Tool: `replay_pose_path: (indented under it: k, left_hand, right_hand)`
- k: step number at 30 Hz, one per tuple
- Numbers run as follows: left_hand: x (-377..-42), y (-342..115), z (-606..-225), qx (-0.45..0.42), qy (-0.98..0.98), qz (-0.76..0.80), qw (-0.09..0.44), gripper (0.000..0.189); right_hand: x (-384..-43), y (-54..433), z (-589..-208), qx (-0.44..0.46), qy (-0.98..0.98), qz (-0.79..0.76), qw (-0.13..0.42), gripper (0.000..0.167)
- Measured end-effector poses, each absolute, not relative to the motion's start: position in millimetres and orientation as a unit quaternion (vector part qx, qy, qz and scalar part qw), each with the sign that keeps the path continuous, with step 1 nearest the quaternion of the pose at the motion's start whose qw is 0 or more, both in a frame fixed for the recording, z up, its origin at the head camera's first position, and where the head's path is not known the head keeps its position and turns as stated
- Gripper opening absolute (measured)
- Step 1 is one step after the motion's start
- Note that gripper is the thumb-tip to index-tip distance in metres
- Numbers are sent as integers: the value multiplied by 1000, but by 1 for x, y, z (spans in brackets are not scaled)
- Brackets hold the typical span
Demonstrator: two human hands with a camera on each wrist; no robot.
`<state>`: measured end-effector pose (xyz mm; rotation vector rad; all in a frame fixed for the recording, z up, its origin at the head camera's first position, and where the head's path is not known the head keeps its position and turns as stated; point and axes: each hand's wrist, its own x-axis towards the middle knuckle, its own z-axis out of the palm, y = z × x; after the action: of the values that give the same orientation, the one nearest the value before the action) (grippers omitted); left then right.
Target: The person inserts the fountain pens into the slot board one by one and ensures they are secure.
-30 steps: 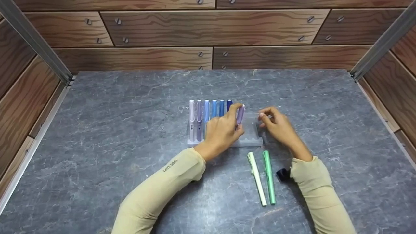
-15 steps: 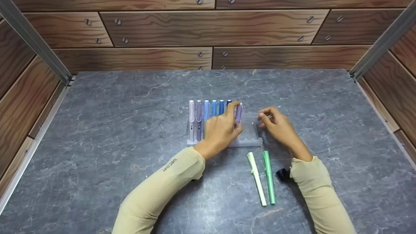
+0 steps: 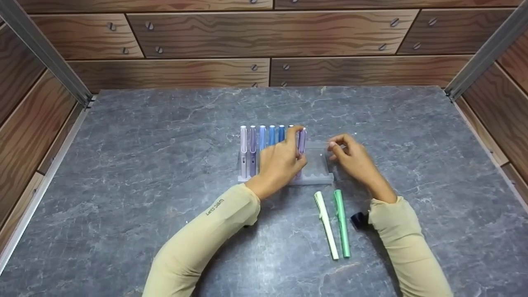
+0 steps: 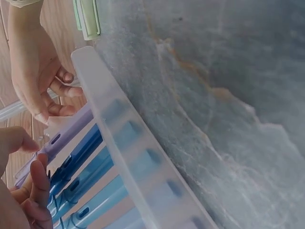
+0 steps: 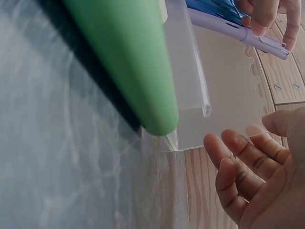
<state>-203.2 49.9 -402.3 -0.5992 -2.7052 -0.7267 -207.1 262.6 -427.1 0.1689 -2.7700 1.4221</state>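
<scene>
My left hand (image 3: 280, 163) holds a light purple pen (image 3: 302, 142) at its cap, index finger at the top and thumb lower down. The pen leans in a clear pen stand (image 3: 315, 180), to the right of a row of purple and blue pens (image 3: 262, 138), partly hidden by the hand. In the left wrist view, this purple pen (image 4: 71, 126) lies beside a dark blue pen (image 4: 83, 150). My right hand (image 3: 352, 159) pinches the stand's right edge between thumb and fingers; the right wrist view shows the clear back sheet (image 5: 228, 90) there.
A pale green pen (image 3: 326, 227) and a green pen (image 3: 342, 225) lie on the grey marbled table (image 3: 165, 144) in front of the stand. A small black object (image 3: 359, 221) sits by the right cuff. Wood-patterned panels (image 3: 272, 35) surround the table.
My left hand has shifted slightly left with the purple pen, which now stands straighter and closer to the dark blue pen. The right hand stays at the stand's edge.
</scene>
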Motion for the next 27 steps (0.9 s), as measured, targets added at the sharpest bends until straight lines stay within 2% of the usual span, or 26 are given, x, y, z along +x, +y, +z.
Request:
replay_pose_path:
  k: [10, 17, 27]
  left_hand:
    - [-203, 49, -399, -219, -936, -246, 122, 67]
    - [-193, 47, -395, -272, -922, -252, 108, 70]
    - [-172, 50, -399, -292, -921, -257, -10, 77]
  right_hand:
    - [-209, 263, -429, 60, -891, 450, 20, 31]
    - [-209, 264, -428, 61, -890, 452, 23, 30]
    - [-208, 264, -429, 59, -892, 449, 21, 31]
